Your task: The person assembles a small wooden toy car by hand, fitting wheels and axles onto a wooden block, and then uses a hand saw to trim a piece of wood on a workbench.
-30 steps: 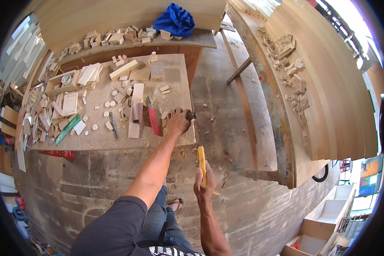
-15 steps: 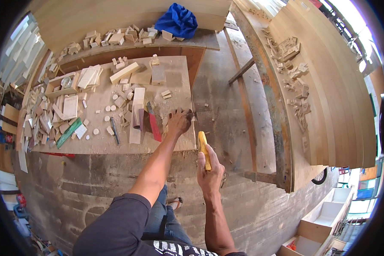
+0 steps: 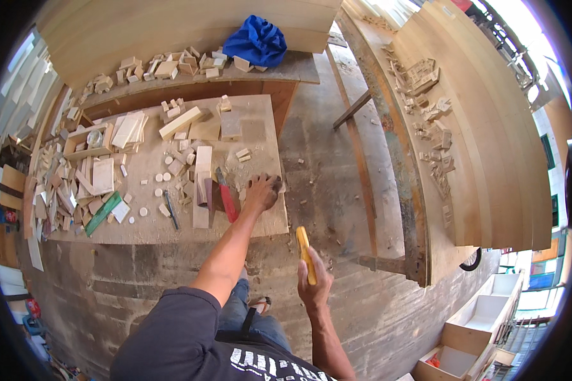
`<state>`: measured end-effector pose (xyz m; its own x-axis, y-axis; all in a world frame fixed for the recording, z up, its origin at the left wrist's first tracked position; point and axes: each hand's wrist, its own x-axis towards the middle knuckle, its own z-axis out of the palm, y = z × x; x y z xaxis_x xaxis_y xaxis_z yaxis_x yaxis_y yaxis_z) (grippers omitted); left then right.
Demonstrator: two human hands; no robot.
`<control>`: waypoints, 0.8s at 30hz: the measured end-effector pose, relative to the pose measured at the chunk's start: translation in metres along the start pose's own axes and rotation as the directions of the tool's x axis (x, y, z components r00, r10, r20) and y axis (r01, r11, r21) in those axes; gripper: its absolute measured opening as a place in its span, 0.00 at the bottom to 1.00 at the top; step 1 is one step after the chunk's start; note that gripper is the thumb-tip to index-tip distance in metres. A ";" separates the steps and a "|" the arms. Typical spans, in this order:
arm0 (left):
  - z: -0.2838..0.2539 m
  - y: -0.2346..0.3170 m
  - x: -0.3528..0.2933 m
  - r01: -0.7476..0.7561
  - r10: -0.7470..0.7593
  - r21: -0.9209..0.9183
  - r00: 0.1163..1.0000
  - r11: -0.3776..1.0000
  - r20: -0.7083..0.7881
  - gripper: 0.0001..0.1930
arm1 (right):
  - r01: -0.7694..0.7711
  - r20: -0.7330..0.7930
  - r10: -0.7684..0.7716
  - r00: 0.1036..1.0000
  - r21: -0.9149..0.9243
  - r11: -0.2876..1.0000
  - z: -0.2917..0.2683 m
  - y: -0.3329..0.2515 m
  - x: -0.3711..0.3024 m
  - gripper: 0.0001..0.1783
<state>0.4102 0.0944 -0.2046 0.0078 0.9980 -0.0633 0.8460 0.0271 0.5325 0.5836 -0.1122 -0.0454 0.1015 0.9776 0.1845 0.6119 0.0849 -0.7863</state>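
Observation:
My left hand (image 3: 262, 192) rests at the right edge of the low wooden worktable (image 3: 270, 224), its fingers curled down. What lies under those fingers, if anything, is hidden. Off the table's front right corner, my right hand (image 3: 316, 282) grips a slim yellow tool (image 3: 305, 244) that points up and away from me; its exact kind does not show. Just left of my left hand lies a red-handled tool (image 3: 227, 202) with a dark blade. Beside it are a brown rolled sheet (image 3: 208, 192) and a pale wood block (image 3: 203, 162).
Wood offcuts (image 3: 60, 197), round discs (image 3: 159, 192), a dark pen-like tool (image 3: 171, 208) and an open wooden box (image 3: 88, 141) crowd the table. Behind is a bench (image 3: 299, 70) with blocks and a blue cloth (image 3: 254, 42). A plank-topped table (image 3: 489, 159) stands at right.
My left hand's fingers have curled in from a more spread pose at the table edge. The yellow tool in my right hand sits lower in the picture, and the whole view has shifted slightly.

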 end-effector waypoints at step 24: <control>0.022 0.013 -0.006 0.126 -0.108 0.218 0.990 0.968 -0.093 0.26 | -0.005 0.004 0.004 1.000 0.254 0.967 0.034 0.076 -0.069 0.22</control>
<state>0.4327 0.0872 -0.2165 -0.1334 0.9902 -0.0414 0.9361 0.1396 0.3229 0.5967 -0.1671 -0.1376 0.1015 0.9786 0.1789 0.3917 0.1260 -0.9114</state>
